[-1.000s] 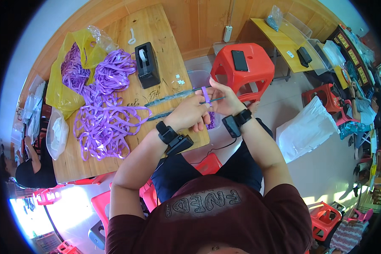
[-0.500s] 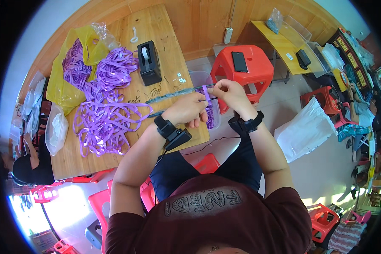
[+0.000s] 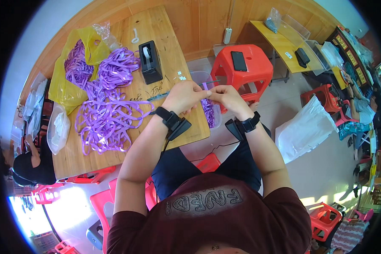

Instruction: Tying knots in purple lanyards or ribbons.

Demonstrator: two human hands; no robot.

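Observation:
My left hand [image 3: 185, 97] and my right hand [image 3: 228, 100] meet fingertip to fingertip at the table's right edge. Both pinch a purple ribbon [image 3: 205, 86], whose short end stands up between them. A thin dark rod [image 3: 215, 81] pokes out just beyond the fingertips; its grip is hidden. Past my left wrist, a dark-edged translucent strip [image 3: 158, 96] lies on the wood. Below the hands is a clear plastic tub [image 3: 217, 120] with purple ribbon pieces in it. A tangled heap of purple ribbon [image 3: 101, 122] spreads over the table to the left.
A yellow plastic bag [image 3: 59, 93] holds more ribbon. The black tape dispenser [image 3: 151, 70] stands near the tub, with a white ring [image 3: 135, 37] behind it. A red stool [image 3: 258, 63] carries a phone [image 3: 238, 61]. A white sack [image 3: 302, 131] lies on the floor at right.
My hands have come together; the left moved toward the right one, and their fingertips now meet at the ribbon. The rod's tip now shows further right of the ribbon.

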